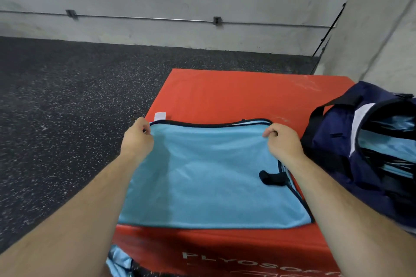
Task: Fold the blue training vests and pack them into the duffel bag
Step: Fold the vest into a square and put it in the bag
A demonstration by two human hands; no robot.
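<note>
A light blue training vest (209, 175) with dark trim lies folded on the red plyo box (236, 94). My left hand (137, 139) pinches its far left corner and my right hand (283, 141) pinches its far right corner. A navy duffel bag (342, 141) lies open on the right side of the box, with more blue vests (387, 148) inside it. A black strap (270, 177) shows at the vest's right edge.
Another piece of blue fabric (119, 261) hangs below the box's front left. Dark speckled rubber floor (67, 108) spreads to the left. A concrete wall with a thin rail (146, 18) stands behind, and a concrete pillar (382, 29) rises at the right.
</note>
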